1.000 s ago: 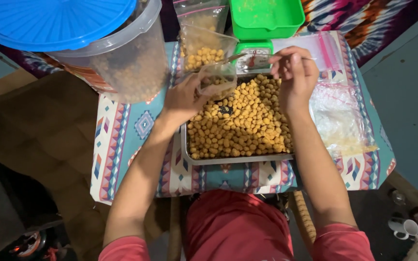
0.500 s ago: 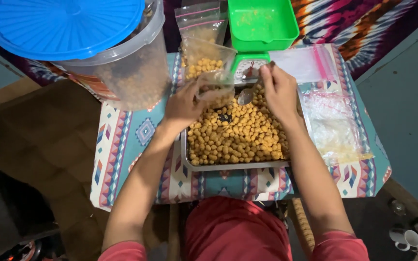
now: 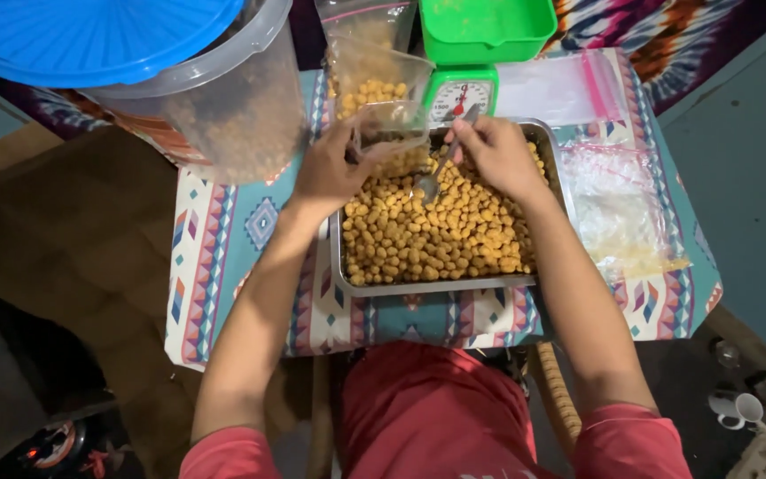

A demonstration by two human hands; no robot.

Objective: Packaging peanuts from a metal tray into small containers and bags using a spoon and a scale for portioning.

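Spoon dipped into a tray of golden snack pieces, a small clear bag held open beside it.

The metal spoon (image 3: 432, 180) lies with its bowl among the pieces at the far end of the steel tray (image 3: 427, 286); the right hand (image 3: 498, 155) is closed around its handle, which is mostly hidden under the fingers. The left hand (image 3: 330, 173) pinches the clear plastic bag (image 3: 390, 129) at the tray's far-left corner — its contents are hard to make out. Beyond stand a filled clear bag (image 3: 374, 71) and a green kitchen scale (image 3: 480, 44), its pan cut off at the top edge. A blue-lidded clear tub (image 3: 197, 98) stands left, also cropped; loose plastic bags (image 3: 618, 208) lie right on the patterned cloth (image 3: 232, 239).
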